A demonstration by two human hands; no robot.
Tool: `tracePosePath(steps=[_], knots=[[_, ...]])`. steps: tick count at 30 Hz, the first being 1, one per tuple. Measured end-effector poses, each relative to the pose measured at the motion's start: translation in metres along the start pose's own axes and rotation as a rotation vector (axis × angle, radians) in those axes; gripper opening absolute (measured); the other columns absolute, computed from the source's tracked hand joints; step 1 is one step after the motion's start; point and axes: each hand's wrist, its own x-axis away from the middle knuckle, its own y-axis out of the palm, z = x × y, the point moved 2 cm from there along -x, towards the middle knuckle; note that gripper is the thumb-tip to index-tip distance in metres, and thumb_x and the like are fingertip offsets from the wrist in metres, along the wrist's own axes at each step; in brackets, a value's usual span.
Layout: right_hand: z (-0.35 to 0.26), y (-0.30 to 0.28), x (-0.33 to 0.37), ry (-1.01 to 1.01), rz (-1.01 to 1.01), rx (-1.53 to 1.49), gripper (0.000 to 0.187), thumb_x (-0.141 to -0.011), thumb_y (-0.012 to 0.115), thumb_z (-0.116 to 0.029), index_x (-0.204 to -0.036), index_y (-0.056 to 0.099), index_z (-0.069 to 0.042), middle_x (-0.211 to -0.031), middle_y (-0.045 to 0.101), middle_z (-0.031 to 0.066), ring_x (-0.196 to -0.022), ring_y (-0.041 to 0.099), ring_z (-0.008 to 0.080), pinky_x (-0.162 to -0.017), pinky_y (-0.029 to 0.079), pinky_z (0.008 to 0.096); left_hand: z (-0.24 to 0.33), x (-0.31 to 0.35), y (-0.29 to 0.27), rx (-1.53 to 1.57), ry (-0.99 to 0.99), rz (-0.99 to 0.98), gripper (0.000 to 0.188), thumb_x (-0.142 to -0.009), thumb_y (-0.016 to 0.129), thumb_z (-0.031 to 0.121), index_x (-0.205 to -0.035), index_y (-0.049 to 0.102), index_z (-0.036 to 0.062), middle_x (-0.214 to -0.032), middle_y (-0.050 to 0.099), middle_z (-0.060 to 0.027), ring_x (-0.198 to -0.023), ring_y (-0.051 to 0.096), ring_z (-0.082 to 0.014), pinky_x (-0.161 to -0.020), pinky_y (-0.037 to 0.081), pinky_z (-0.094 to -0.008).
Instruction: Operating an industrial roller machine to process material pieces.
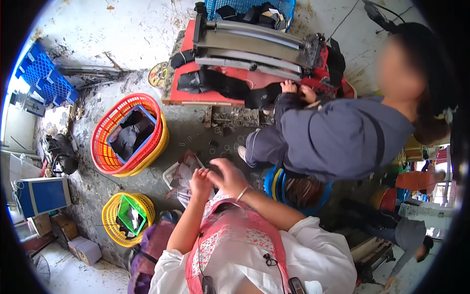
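Observation:
In front of my lap, my left hand (199, 186) and my right hand (229, 179) meet at the fingertips. The left fingers are curled together in a pinch. The right hand's fingers bend in against them from the right, with a light band on that wrist. Anything between them is hidden or too small to make out. Just beyond the hands, a white tray (170, 175) stands low, with greyish-pink crumpled material (188, 169) beside it, partly covered by my hands. A pink floral apron (240, 228) covers my front.
A co-worker (338, 132) handles dark material (227, 84) at a red-topped machine table (235, 102). Left stand a red basket (100, 154) and a yellow basket (108, 228). A blue basin (268, 183) is right of my hands. Small rings litter the floor. Another person (411, 235) is farther right.

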Motion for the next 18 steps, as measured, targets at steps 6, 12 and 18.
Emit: tracePosePath(steps=[6, 12, 18], knots=[[0.012, -0.015, -0.081, 0.117, 0.136, 0.270, 0.046, -0.088, 0.049, -0.034, -0.121, 0.045, -0.003, -0.120, 0.050, 0.0164, -0.112, 0.046, 0.0324, -0.098, 0.032, 0.0416, -0.045, -0.101, 0.120, -0.777, 0.111, 0.072, 0.030, -0.088, 0.047, 0.027, -0.109, 0.051, 0.0061, -0.106, 0.055, -0.0117, -0.098, 0.052, -0.0280, -0.086, 0.042, -0.0380], [0.064, -0.060, -0.105, 0.110, 0.286, -0.105, 0.042, -0.092, 0.041, -0.032, -0.121, 0.047, -0.003, -0.123, 0.048, 0.0169, -0.114, 0.045, 0.0315, -0.099, 0.031, 0.0390, -0.061, -0.138, 0.199, -1.658, 0.222, -0.291, 0.034, -0.081, 0.053, 0.021, -0.110, 0.051, 0.0038, -0.105, 0.053, -0.0154, -0.096, 0.051, -0.0330, -0.086, 0.042, -0.0414], [0.088, -0.061, -0.100, 0.240, 0.194, -0.043, 0.029, -0.086, 0.059, -0.017, -0.110, 0.054, -0.003, -0.097, 0.058, 0.0140, -0.085, 0.057, 0.0274, -0.076, 0.045, 0.0358, -0.014, -0.173, 0.201, -2.094, 0.339, -0.174, 0.041, -0.073, 0.060, 0.016, -0.110, 0.050, 0.0016, -0.104, 0.051, -0.0191, -0.094, 0.049, -0.0380, -0.085, 0.041, -0.0448]])
